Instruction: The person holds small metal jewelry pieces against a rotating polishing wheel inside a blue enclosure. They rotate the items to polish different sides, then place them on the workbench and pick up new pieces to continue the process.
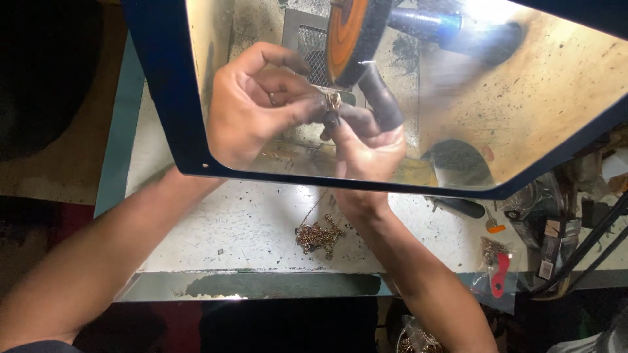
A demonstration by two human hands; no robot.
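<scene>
My left hand [252, 104] and my right hand [369, 140] meet behind a clear shield with a dark blue frame [167, 98]. Together they pinch a small gold ring [334, 100] by the fingertips, close to the edge of an orange polishing wheel [347, 36]. A dark cover sits on one finger of my right hand. A heap of gold chain [318, 235] lies on the speckled white bench [229, 222] below my right wrist.
A blue motor shaft [425, 25] runs right from the wheel. A metal grille [307, 42] sits behind the hands. Small tools, a red-handled piece [500, 274] in a plastic bag and clutter lie at the bench's right end.
</scene>
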